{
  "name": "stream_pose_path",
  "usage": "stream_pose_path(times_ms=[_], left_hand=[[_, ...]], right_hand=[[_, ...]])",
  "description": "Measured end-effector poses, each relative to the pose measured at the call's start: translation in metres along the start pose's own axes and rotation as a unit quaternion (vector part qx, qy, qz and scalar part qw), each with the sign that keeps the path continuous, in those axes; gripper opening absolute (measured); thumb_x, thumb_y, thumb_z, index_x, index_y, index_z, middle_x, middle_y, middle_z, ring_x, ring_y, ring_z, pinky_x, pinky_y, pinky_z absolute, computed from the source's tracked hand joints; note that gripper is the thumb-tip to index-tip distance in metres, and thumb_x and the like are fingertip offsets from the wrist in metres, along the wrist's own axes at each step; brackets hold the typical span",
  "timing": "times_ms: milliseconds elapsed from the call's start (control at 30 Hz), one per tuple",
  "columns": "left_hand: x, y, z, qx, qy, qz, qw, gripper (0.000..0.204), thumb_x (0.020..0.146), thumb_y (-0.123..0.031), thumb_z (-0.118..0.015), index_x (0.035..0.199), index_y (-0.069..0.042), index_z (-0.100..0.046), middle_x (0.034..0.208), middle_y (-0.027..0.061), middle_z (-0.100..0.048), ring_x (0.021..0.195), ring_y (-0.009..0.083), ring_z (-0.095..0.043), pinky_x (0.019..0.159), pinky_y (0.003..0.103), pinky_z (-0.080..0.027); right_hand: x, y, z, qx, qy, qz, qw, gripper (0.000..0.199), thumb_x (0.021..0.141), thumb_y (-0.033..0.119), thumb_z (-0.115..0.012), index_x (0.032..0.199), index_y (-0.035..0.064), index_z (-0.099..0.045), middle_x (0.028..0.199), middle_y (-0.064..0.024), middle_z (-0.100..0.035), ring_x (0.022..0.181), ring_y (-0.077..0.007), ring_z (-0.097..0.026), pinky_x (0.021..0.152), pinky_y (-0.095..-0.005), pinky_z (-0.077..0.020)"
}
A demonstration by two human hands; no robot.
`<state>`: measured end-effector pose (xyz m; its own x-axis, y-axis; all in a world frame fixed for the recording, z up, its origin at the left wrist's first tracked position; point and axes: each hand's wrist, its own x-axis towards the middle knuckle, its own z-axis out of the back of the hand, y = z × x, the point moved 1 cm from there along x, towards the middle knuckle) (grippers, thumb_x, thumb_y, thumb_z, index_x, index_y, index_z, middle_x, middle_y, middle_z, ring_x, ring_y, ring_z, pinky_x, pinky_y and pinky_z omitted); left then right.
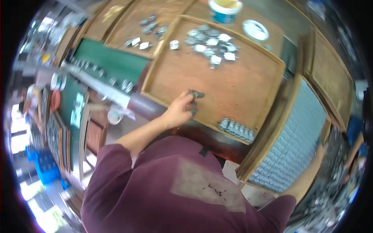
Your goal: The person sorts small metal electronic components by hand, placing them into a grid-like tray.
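My left hand (182, 110) hovers over the near edge of a shallow wooden tray (227, 83). Dark grey covers appear to sit on its thumb and index fingertip, which are apart with nothing clear between them. A pile of shiny metal parts (210, 42) lies at that tray's far side, with one metal part (174, 45) off to its left. Several cylindrical metal parts (236, 130) stand in a row at the near right corner. On the right, my right hand (321, 150) grips the outer edge of a tilted wooden tray (268, 134), packed with rows of grey-blue parts (293, 134); its fingers are partly hidden.
A white and teal bucket (225, 12) stands beyond the middle tray, beside a round white lid (255, 30). Left of it are a green work surface (107, 58) with small parts and a metal rail (97, 83). Another wooden tray (330, 73) rises at far right.
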<state>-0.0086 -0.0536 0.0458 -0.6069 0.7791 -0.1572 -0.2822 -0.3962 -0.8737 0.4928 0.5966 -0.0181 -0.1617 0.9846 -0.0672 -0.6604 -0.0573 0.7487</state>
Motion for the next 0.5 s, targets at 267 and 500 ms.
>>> stream_pose_path(times_ms=[267, 500], left_hand=[[-0.081, 0.184, 0.148, 0.148, -0.374, 0.128, 0.906, 0.055, 0.082, -0.005, -0.061, 0.135, 0.006, -0.049, 0.134, 0.0210, -0.053, 0.123, 0.0345, -0.052, 0.104, 0.039, -0.043], [-0.103, 0.202, 0.188, 0.259, -0.345, 0.222, 0.874, 0.052, 0.085, -0.008, -0.061, 0.134, 0.007, -0.049, 0.127, 0.0246, -0.058, 0.116, 0.0365, -0.056, 0.104, 0.040, -0.039]], right_hand=[[-0.054, 0.060, -0.028, 0.008, -0.092, -0.043, 0.995, 0.035, 0.091, 0.026, -0.052, 0.111, 0.0026, -0.069, 0.078, -0.0094, -0.065, 0.068, -0.0195, -0.057, 0.061, -0.0353, -0.0464], [-0.050, 0.073, -0.015, -0.108, 0.010, -0.023, 0.994, 0.032, 0.084, 0.019, -0.054, 0.104, -0.0030, -0.067, 0.087, -0.0163, -0.067, 0.083, -0.0269, -0.063, 0.073, -0.0401, -0.0470]])
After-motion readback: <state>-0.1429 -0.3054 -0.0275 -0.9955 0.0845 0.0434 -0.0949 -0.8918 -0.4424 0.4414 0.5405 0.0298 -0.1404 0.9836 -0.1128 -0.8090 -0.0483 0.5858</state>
